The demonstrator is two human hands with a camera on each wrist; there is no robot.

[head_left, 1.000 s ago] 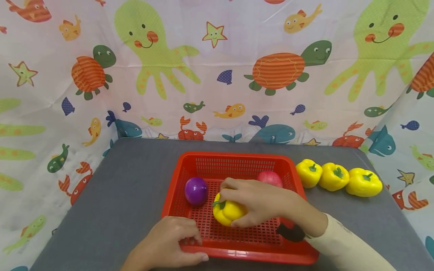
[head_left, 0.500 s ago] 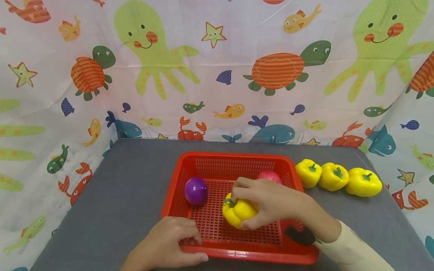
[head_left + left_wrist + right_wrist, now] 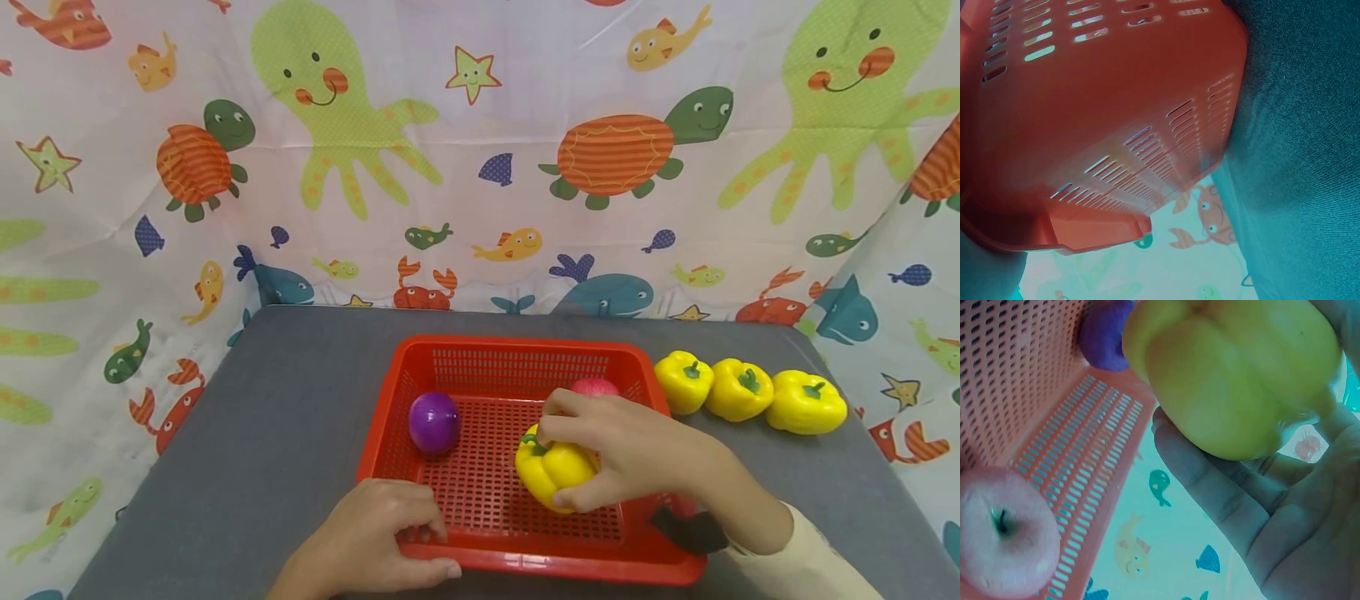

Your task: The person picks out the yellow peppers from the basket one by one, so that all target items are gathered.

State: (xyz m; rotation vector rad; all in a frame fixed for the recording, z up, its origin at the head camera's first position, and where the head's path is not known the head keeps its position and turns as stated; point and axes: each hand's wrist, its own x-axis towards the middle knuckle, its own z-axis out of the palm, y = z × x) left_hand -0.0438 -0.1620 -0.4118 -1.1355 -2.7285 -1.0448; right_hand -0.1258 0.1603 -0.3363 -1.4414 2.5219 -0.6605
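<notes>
My right hand grips a yellow bell pepper with a green stem, fingers on its far side and thumb on its near side. The pepper is over the right half of the red basket; whether it touches the floor cannot be told. In the right wrist view the fingers curl under the yellow pepper. My left hand holds the basket's near left rim, fingers inside and thumb outside. The left wrist view shows mostly the basket's slotted outer wall.
Inside the basket, a glossy round purple thing lies at left and a pink-red apple at the back right, partly behind my right hand. Three yellow bell peppers stand in a row right of the basket on the grey table. A patterned curtain borders the table.
My right hand has moved rightward with the yellow bell pepper, from the basket's middle toward its right side. The left hand and the basket have stayed in place.
</notes>
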